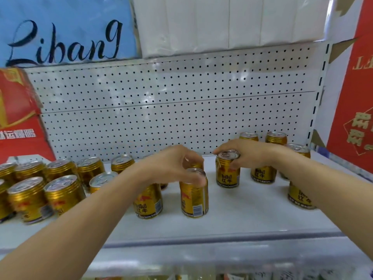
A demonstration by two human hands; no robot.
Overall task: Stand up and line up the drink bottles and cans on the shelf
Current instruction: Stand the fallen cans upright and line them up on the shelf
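The left hand [171,164] is gripping the rim of an upright gold can [194,194] at mid-shelf [252,211]. The right hand [250,153] is gripping the top of a second upright can [227,172] just beside it, further back.

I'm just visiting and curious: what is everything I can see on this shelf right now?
Gold metal drink cans: over a dozen, all upright; a cluster at left, looser ones at centre and right.
White metal shelf: one, under the cans.
White perforated back panel: one, behind.
Red cardboard boxes: two, far left and far right.
Blue printed pack: one, upper left.
White wrapped packs: upper centre.
Left hand: grips a centre can's top.
Right hand: grips another can's top.
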